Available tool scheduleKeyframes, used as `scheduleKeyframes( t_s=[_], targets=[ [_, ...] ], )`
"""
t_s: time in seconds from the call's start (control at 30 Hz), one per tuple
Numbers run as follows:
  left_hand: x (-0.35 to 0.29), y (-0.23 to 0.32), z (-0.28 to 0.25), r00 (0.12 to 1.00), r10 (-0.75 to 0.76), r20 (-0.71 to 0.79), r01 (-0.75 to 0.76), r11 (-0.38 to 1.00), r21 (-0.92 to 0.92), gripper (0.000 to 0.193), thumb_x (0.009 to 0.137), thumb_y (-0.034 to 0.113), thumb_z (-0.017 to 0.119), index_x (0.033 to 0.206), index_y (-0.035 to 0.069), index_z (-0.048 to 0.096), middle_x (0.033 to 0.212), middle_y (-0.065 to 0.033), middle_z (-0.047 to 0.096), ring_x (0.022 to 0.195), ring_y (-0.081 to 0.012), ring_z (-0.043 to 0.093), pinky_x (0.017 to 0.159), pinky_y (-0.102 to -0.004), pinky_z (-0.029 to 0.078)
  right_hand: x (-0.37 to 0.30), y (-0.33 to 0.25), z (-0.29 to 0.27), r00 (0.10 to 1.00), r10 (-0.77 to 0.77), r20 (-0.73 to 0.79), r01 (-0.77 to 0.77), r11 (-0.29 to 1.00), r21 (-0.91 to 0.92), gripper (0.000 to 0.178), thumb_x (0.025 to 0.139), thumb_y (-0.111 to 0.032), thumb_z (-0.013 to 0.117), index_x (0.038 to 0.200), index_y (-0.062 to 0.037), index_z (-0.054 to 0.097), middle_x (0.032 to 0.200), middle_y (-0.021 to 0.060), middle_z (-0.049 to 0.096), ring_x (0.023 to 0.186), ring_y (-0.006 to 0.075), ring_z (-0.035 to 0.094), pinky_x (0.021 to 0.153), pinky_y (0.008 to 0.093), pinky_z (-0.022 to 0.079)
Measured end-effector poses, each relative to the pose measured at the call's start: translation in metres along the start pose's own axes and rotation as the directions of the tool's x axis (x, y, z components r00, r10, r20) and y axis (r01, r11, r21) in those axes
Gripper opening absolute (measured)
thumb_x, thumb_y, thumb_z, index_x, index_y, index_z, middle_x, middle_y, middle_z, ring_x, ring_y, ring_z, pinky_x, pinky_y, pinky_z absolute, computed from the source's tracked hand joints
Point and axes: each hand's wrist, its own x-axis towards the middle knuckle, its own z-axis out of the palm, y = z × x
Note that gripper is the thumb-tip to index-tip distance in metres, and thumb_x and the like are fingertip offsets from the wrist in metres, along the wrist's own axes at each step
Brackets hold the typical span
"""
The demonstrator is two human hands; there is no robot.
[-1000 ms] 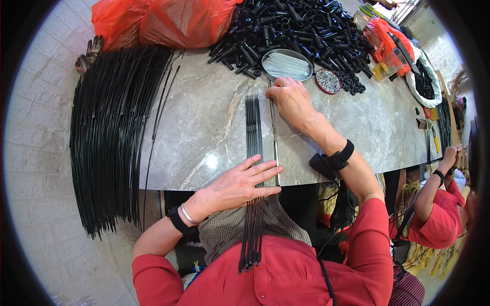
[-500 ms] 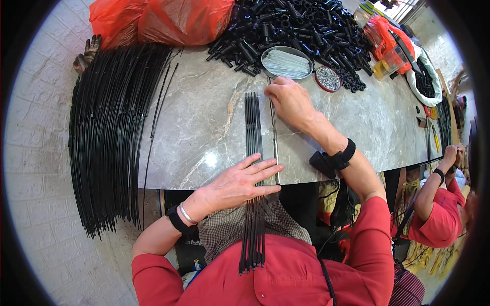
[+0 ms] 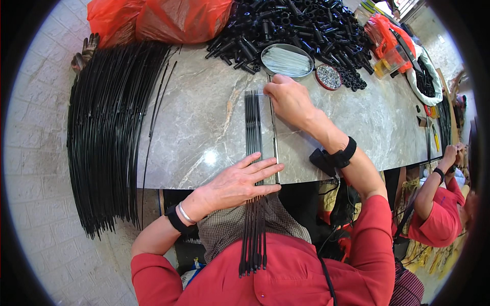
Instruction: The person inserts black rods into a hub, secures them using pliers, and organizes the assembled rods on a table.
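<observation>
Several thin black rods [image 3: 252,122] lie side by side on the grey marbled table [image 3: 204,102], and their near ends reach past its edge over my lap. My left hand [image 3: 237,181] rests flat across them, fingers spread. Near the far ends of the rods, my right hand [image 3: 290,99] pinches a fine pale strand, which meets the rods; its exact kind is too small to tell. A narrow straight strip [image 3: 274,135] runs along the table just right of the rods. Beyond my right hand stands an oval metal dish [image 3: 291,77] of thin whitish strands.
A red-rimmed round tin [image 3: 329,88] holds small silvery pieces. Black tubular parts [image 3: 286,25] are heaped at the back beside red plastic bags [image 3: 181,20]. A large bundle of black rods [image 3: 109,137] overhangs the left edge. A co-worker in red [image 3: 439,217] sits at the right.
The right hand has shifted very slightly toward the far side, still pinching by the rods' ends. The left hand stays in place on the rods.
</observation>
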Motion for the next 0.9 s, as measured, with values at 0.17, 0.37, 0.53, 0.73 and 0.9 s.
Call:
scheduleKeyframes(
  t_s=[0.17,0.37,0.53,0.73,0.9],
  targets=[
    [0.001,0.0,-0.004,0.999,0.016,0.037,-0.017,0.999,0.049,0.042,0.083,0.022,0.062,0.125,0.023,0.056,0.147,-0.0074,0.038,0.135,-0.024,0.036,0.111,-0.0453,0.029,0.0,0.0,-0.001,0.986,-0.157,-0.056,0.148,0.98,-0.135,0.012,0.08,-0.007,0.055,0.087,-0.0048,0.065,0.088,0.0114,0.059,0.091,0.0301,0.058,0.078,0.0403,0.047],
    [0.001,0.001,-0.001,1.0,0.005,0.017,-0.005,1.0,0.001,0.042,0.083,0.02,0.061,0.125,0.023,0.056,0.146,-0.0076,0.039,0.135,-0.0243,0.036,0.111,-0.0452,0.029,-0.002,-0.005,-0.005,0.98,-0.188,-0.061,0.174,0.968,-0.182,0.013,0.079,-0.005,0.055,0.087,-0.0043,0.065,0.089,0.011,0.058,0.091,0.0297,0.057,0.077,0.0402,0.047],
    [0.001,0.001,-0.002,1.0,0.0,0.021,0.0,1.0,0.007,0.042,0.083,0.021,0.061,0.125,0.023,0.057,0.146,-0.0076,0.04,0.135,-0.0245,0.037,0.111,-0.045,0.03,-0.003,0.001,-0.001,0.989,-0.13,-0.07,0.125,0.99,-0.064,0.015,0.078,-0.003,0.055,0.088,-0.0044,0.066,0.089,0.0109,0.059,0.092,0.0303,0.057,0.077,0.0407,0.048],
    [0.003,0.002,-0.004,1.0,-0.012,0.021,0.013,0.999,-0.038,0.042,0.081,0.016,0.059,0.123,0.021,0.059,0.146,-0.0075,0.038,0.136,-0.0236,0.034,0.113,-0.0438,0.027,0.001,0.009,0.001,0.982,-0.163,-0.093,0.159,0.986,-0.043,0.017,0.079,-0.003,0.053,0.089,-0.0051,0.066,0.09,0.0117,0.06,0.092,0.0314,0.058,0.077,0.0416,0.048],
    [0.005,0.003,-0.004,0.999,-0.023,0.037,0.024,0.999,-0.031,0.042,0.083,0.021,0.062,0.124,0.025,0.057,0.147,-0.0069,0.038,0.135,-0.0238,0.037,0.11,-0.0449,0.031,-0.003,0.007,0.003,0.997,-0.054,-0.06,0.057,0.997,0.054,0.016,0.08,-0.004,0.053,0.09,-0.0053,0.066,0.09,0.0117,0.06,0.093,0.0312,0.058,0.077,0.0417,0.048]
  ],
)
